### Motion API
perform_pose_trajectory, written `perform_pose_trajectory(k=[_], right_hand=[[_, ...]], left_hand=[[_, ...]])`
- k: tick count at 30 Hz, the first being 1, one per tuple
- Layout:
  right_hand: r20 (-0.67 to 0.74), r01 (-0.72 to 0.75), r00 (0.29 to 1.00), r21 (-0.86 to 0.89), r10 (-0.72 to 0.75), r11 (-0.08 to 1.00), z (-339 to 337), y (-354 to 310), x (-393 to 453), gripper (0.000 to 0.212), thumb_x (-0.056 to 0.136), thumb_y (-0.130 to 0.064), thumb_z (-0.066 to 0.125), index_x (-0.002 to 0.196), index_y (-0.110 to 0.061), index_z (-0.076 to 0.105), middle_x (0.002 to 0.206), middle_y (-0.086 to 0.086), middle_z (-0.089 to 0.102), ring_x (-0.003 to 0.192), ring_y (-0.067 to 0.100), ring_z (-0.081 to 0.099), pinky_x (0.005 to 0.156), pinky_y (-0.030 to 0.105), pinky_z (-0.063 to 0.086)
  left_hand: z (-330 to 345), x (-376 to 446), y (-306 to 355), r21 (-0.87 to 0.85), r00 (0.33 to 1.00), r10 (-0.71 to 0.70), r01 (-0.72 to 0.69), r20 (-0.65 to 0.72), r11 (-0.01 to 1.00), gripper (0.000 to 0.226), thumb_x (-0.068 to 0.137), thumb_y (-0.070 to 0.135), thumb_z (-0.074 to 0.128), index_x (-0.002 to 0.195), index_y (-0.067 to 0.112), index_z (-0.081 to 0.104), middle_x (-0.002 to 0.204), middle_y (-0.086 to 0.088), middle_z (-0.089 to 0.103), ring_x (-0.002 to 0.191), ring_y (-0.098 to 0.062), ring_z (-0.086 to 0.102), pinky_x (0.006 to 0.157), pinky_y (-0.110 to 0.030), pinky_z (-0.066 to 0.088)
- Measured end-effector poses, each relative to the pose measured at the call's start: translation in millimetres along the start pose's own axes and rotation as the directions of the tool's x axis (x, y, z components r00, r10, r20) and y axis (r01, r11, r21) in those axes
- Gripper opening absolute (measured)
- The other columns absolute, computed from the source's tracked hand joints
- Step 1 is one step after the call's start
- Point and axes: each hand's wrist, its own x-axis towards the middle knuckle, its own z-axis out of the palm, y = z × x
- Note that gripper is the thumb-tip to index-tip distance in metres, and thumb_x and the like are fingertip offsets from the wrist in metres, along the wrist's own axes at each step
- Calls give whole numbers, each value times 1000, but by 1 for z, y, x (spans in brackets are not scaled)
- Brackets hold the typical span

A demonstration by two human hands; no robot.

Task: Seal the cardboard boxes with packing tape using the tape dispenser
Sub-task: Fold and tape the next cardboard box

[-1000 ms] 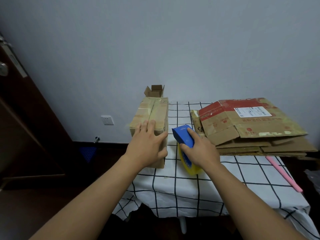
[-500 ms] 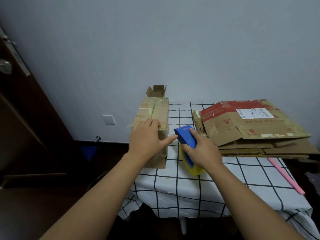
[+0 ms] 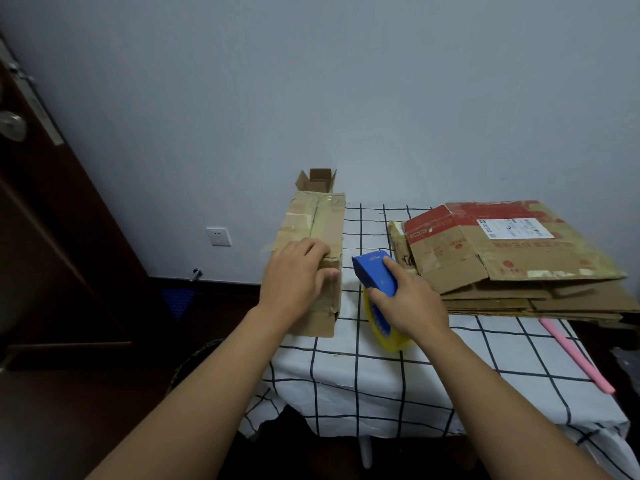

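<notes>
A long closed cardboard box [image 3: 322,220] with old tape along its top lies on the table's left edge. My left hand [image 3: 294,275] rests on its near end, fingers over the top edge and thumb against the front face. Just right of the box, my right hand [image 3: 405,299] grips a blue tape dispenser [image 3: 374,271] that carries a roll of yellowish tape [image 3: 384,330]. The dispenser's nose points up and away, a short gap from the box.
The table [image 3: 381,375] has a white cloth with a black grid. A stack of flattened cardboard boxes [image 3: 502,258] fills its right half. A small open box [image 3: 317,180] stands at the back by the wall. A pink stick [image 3: 575,355] lies at the right edge. A dark door is at left.
My left hand has shifted on the box's near end, the thumb now pressed to the front face. My right hand with the dispenser stays almost in place. The camera has tilted slightly.
</notes>
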Motion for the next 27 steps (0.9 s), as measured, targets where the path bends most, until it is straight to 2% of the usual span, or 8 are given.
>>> perform_pose_trajectory(k=[8, 12, 18, 23, 25, 27], right_hand=[[-8, -1, 1000, 28, 1, 1000, 1, 0, -1, 69, 88, -58, 50, 151, -47, 24, 129, 3, 54, 108, 26, 55, 77, 39, 50], [-11, -10, 1000, 35, 10, 999, 1, 1, -1, 69, 87, -59, 49, 150, -48, 23, 128, 3, 53, 108, 25, 55, 75, 38, 49], [-11, -4, 1000, 19, 5, 1000, 0, 1, -1, 70, 88, -60, 49, 152, -47, 23, 130, 3, 53, 109, 26, 55, 79, 40, 52], [-6, -10, 1000, 21, 10, 1000, 0, 0, -1, 70, 88, -60, 49, 152, -47, 22, 131, 3, 53, 109, 26, 56, 80, 40, 52], [-5, -10, 1000, 29, 10, 1000, 0, 0, -2, 70, 88, -60, 49, 152, -47, 22, 131, 4, 52, 109, 26, 56, 80, 40, 51], [-4, -11, 1000, 33, 11, 999, 0, 1, -2, 71, 88, -60, 49, 152, -47, 22, 131, 4, 52, 109, 27, 55, 79, 40, 51]], left_hand=[[3, 3, -3, -10, 998, 62, -62, -25, 998, 29, 86, 41, 70, 104, 19, 64, 103, 2, 66, 91, -21, 58, 77, -30, 38], [2, 3, -4, 6, 997, 79, -79, -6, 997, 35, 86, 43, 69, 111, 19, 64, 111, 0, 67, 99, -21, 60, 84, -36, 46], [-5, 5, -9, 2, 992, 118, -118, 45, 993, 56, 81, 63, 57, 118, 21, 62, 118, 3, 66, 105, -18, 59, 88, -34, 44], [-3, 4, -11, 45, 990, 140, -140, 11, 989, 44, 85, 48, 69, 116, 18, 65, 115, 1, 67, 102, -22, 61, 86, -35, 45], [-4, 4, -11, 30, 989, 141, -142, 37, 989, 52, 85, 59, 62, 119, 19, 64, 119, 2, 65, 107, -20, 59, 89, -35, 45], [-7, 7, -11, -31, 993, 103, -102, 59, 994, 60, 87, 70, 45, 118, 23, 65, 119, 6, 65, 107, -15, 57, 86, -32, 44]])
